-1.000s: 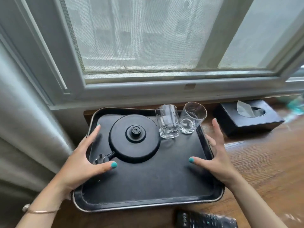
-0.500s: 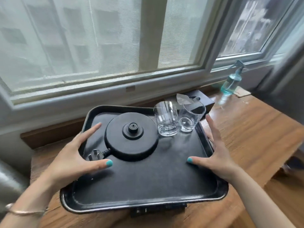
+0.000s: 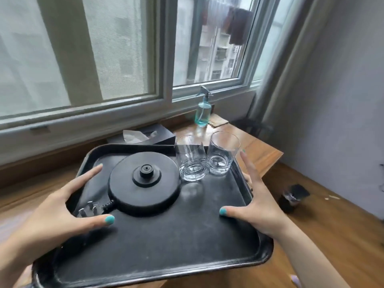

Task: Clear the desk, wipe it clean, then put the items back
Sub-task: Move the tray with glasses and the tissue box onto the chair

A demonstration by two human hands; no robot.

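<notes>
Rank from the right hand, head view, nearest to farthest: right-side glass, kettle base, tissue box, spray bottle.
From the right hand:
1. Right-side glass, on the tray's far right corner, just by the fingers.
2. Kettle base, tray centre-left.
3. Tissue box, behind the tray by the window.
4. Spray bottle, far end of the desk.

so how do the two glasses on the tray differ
The left glass looks wider and stands nearer the kettle base; the right glass looks narrower and stands at the tray edge by the right hand. Both are clear, empty, upright tumblers, side by side.
</notes>
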